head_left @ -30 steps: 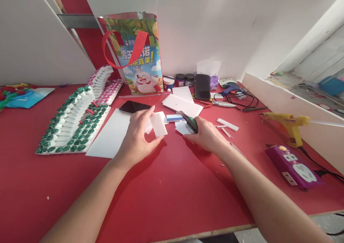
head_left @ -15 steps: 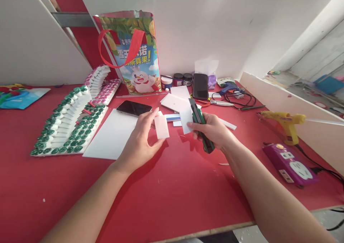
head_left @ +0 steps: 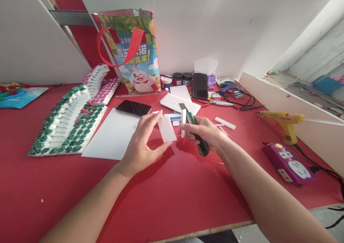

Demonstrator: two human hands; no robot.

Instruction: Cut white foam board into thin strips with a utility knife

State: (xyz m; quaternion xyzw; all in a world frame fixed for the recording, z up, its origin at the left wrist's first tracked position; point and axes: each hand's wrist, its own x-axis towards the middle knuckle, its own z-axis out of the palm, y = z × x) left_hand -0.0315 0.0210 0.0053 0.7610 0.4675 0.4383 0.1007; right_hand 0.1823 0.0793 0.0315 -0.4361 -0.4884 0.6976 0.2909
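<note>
Between thumb and fingers, my left hand (head_left: 143, 141) grips a small white rectangular board piece (head_left: 167, 129) by its edges, raised above the red table. My right hand (head_left: 205, 132) is wrapped round a green utility knife (head_left: 197, 133), its blade pointing up and away. The same hand's thumb pins a second white board piece (head_left: 183, 123), turned nearly edge-on, against the fingers. A small gap separates the two pieces. Behind them lie a blue-and-white strip (head_left: 172, 117) and a stack of white boards (head_left: 178, 102).
A large white sheet (head_left: 107, 137) and a phone (head_left: 133, 108) lie left. Models with green caps (head_left: 72, 142) stand beyond. A printed bag (head_left: 138, 56) rises behind. Right are white offcuts (head_left: 225, 123), scissors (head_left: 221, 102), a yellow glue gun (head_left: 287, 123) and a purple power strip (head_left: 288, 164).
The left piece has tilted and moved slightly right. The right hand has shifted a little left with the knife, and its piece has turned from face-on to nearly edge-on.
</note>
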